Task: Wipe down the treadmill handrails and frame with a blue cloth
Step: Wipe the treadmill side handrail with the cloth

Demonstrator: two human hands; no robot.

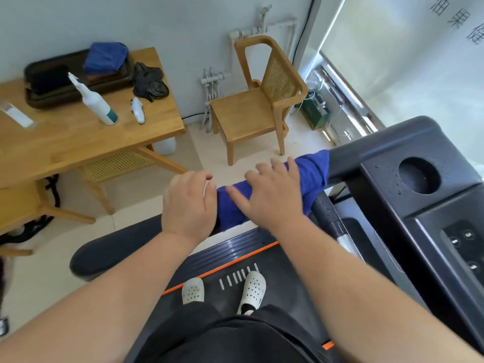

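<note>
— Cloth first: where is it?
— Wrapped over the treadmill's left rail, on the stretch just short of the console. Its far end is bunched where rail meets console.
— And the hands?
— The right hand lies flat on top of the cloth, fingers spread, pressing it onto the rail. The left hand sits on the near side of it, touching the cloth's near edge, fingers curled over the rail (whether it also pinches a fold of cloth, I cannot tell).
— So how far along, would you say?
— Early to middling, by my reading. The work is on the far part of the left rail. The padded near end of that rail lies bare on the near side of the left hand and, I judge, is yet to be covered. Droplets sit on the console top around the cup hole, so that surface looks unwiped. The right rail is out of view, and the frame beside the belt tells nothing either way.
— Anything else about?
— A spray bottle stands on the table at the far left, with a second blue cloth on a dark tray behind it. A chair stands beyond the rail.
</note>
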